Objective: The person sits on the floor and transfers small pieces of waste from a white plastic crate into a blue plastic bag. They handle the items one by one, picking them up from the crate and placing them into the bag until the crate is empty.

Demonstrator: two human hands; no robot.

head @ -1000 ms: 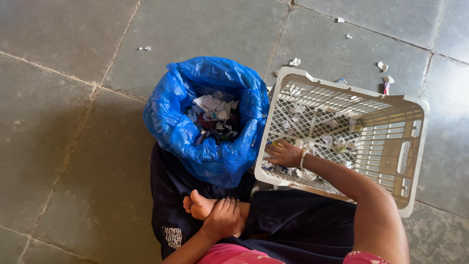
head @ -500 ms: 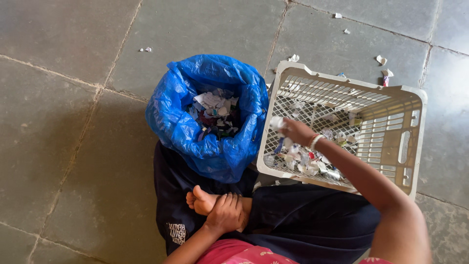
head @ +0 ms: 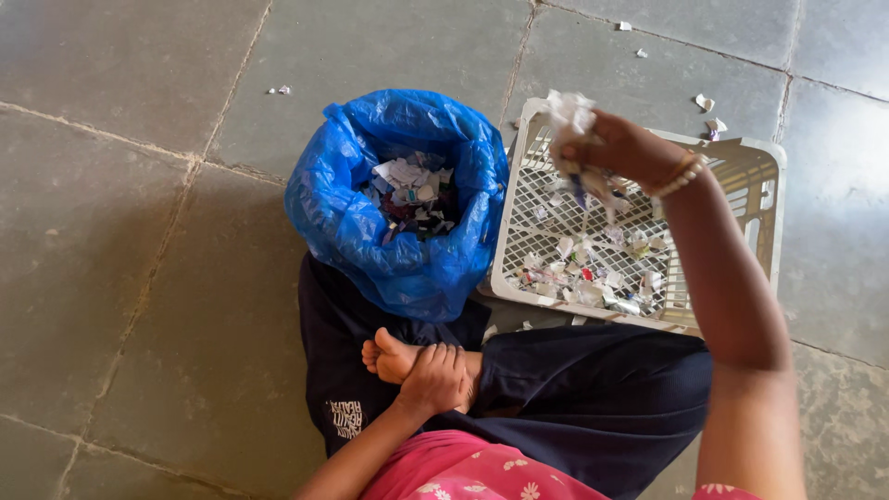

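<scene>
Person sitting cross-legged on a grey tiled floor (head: 139, 231), seen from above. Dark cloth spread under the legs.

Right hand (head: 622, 148) is hanging raised above the near left corner of a white plastic crate (head: 764, 199). Its grip is pinching a bunch of white paper scraps (head: 569, 113), fingers pressed together round them; a few bits are dangling below the hand. A bangle is sitting at the wrist.

Left hand (head: 435, 378) is lying on the person's own bare foot (head: 391, 356), fingers curled loosely over the ankle, holding no object.

The crate is standing on the floor, tilted, its near edge just beside the knee. More scraps are lying inside on its mesh bottom, mostly white, some coloured, gathered toward the near side.

A blue plastic bag (head: 370, 231) is standing open just left of the crate, touching it or nearly so; cannot tell which. It is holding a heap of torn paper pieces (head: 407, 190), white mixed with dark and reddish bits. The held bunch is sitting above the crate's corner, close to the bag's rim.

A few stray scraps are lying on the floor beyond the crate and left of the bag.
</scene>
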